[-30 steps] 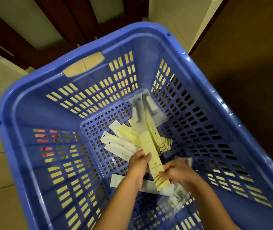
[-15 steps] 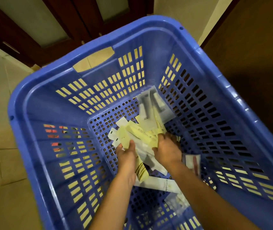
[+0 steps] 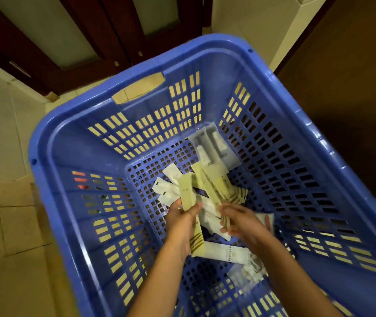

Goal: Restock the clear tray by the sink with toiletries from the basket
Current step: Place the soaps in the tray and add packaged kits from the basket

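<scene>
**Head cam: left hand's got one yellow packet, right hand loose over the pile**

Both bare forearms come in from 6 o'clock, reaching down into the blue basket (image 3: pixel 72 145). The left hand (image 3: pixel 182 225) is curled round a long yellow packet (image 3: pixel 188 193), thumb on one side and fingers on the other. The packet stands nearly on end, with its top at 12 o'clock and its brown-striped end poking out below the palm. The right hand (image 3: pixel 243 221) sits just at 3 o'clock of it, motion-blurred, fingers stretched out and relaxed toward 9 o'clock. As far as I can make out it has nothing in it.

Count: one basket and two hands. There are two grey sachets (image 3: pixel 205 147) with tubes inside at the 12 o'clock end of the pile. At least three more yellow ones (image 3: pixel 216 181) lie fanned out under them. Around four white packets (image 3: pixel 170 173) sit at 10 o'clock, overlapped, so that count is rough. One flat white packet (image 3: pixel 226 251) lies under the wrists, and there's one clear bag (image 3: pixel 246 274) of small white bits at 5 o'clock. Everything's on the basket's bottom grid. The basket sits on a tiled floor (image 3: pixel 6 225) by dark wooden doors (image 3: pixel 118 30) at 11 o'clock.

Half a second back the right hand was knuckles-up, dug into the pile at 12 o'clock. Now it's pulled back toward 3 o'clock with the fingers spread. The left hand's packet has more of its length showing above the fingers than before.
</scene>
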